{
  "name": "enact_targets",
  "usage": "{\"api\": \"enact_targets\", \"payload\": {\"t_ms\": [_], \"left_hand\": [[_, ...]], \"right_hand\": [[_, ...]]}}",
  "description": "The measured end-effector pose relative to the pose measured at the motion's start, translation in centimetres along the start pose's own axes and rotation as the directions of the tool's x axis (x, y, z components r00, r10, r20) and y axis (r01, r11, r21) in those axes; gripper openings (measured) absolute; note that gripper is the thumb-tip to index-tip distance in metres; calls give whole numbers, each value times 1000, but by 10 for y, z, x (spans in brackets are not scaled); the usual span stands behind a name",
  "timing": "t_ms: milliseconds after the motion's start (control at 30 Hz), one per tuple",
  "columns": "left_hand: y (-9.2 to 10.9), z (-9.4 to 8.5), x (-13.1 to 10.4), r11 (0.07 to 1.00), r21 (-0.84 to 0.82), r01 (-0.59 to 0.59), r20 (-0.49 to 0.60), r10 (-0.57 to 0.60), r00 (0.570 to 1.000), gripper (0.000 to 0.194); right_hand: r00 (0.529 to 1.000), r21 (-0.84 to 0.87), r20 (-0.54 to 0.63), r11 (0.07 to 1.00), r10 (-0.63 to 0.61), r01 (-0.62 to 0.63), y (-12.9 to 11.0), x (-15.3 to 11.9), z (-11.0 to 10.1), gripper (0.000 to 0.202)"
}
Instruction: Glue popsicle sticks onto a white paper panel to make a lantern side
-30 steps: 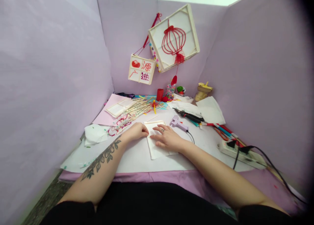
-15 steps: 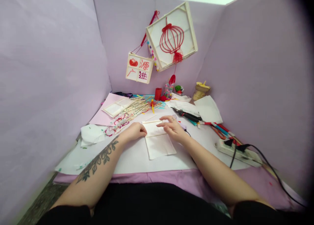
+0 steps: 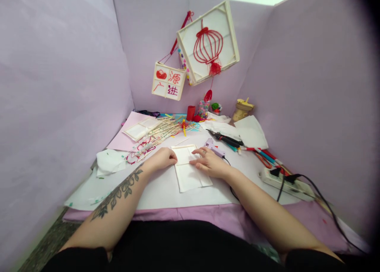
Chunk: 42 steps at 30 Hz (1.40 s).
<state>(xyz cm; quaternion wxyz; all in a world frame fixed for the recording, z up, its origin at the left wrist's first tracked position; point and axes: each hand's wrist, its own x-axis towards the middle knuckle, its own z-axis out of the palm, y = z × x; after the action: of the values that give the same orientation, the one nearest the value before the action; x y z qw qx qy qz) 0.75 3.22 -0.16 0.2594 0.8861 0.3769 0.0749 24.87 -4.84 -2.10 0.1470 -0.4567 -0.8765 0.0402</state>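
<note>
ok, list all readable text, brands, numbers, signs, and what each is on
"源": small hanging sign, top right, red.
"进": same sign, bottom right, purple.
"广": same sign, bottom left, red; loosely formed, so likely rather than certain.
Top left of that sign: a red shape, not legible as a character.
Cup: markings too blurred to read.
Power strip: any print too small to read.
White panel: no text visible.
</note>
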Motion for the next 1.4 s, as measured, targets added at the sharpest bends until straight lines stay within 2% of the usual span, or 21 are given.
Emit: {"api": "enact_targets", "payload": {"t_ms": [167,300,400,467,533,600,633,700,767,900,1000,1400], "left_hand": [[7,5,2,991,26,-130,-165,133,977,20],[13,13,3,974,45,-224,-221,228,948,19],[15,18,2,965,86,-247,-221,260,940,17],[16,22,2,957,114,-267,-235,287,929,17],[18,25,2,942,144,-302,-260,330,907,18],[22,29,2,926,188,-326,-273,369,889,21],[24,31,3,918,217,-331,-268,383,884,23],[30,36,5,901,285,-328,-240,398,885,26],[36,40,7,881,354,-313,-197,398,896,30],[43,45,12,843,461,-277,-117,367,923,35],[45,47,14,813,515,-271,-71,355,932,37],[51,43,16,702,629,-332,24,410,912,44]], "right_hand": [[997,-22,38,998,62,-61,-8,2,-5,34],[995,-10,44,996,85,-85,-11,3,-5,33],[997,57,-3,996,75,-74,-7,3,-1,35],[992,179,-90,982,83,-66,1,3,0,40],[955,333,-240,939,173,-86,9,2,-2,46],[873,445,-361,883,329,-149,17,0,-6,45],[834,472,-378,859,401,-199,19,-1,-8,41],[804,472,-318,820,502,-325,21,-4,-11,27],[818,411,-200,804,540,-430,20,-7,-12,12],[832,235,-72,820,550,-522,15,-7,-5,10],[826,160,-38,819,562,-551,13,-4,0,7],[844,132,-11,837,537,-531,14,-1,3,8]]}}
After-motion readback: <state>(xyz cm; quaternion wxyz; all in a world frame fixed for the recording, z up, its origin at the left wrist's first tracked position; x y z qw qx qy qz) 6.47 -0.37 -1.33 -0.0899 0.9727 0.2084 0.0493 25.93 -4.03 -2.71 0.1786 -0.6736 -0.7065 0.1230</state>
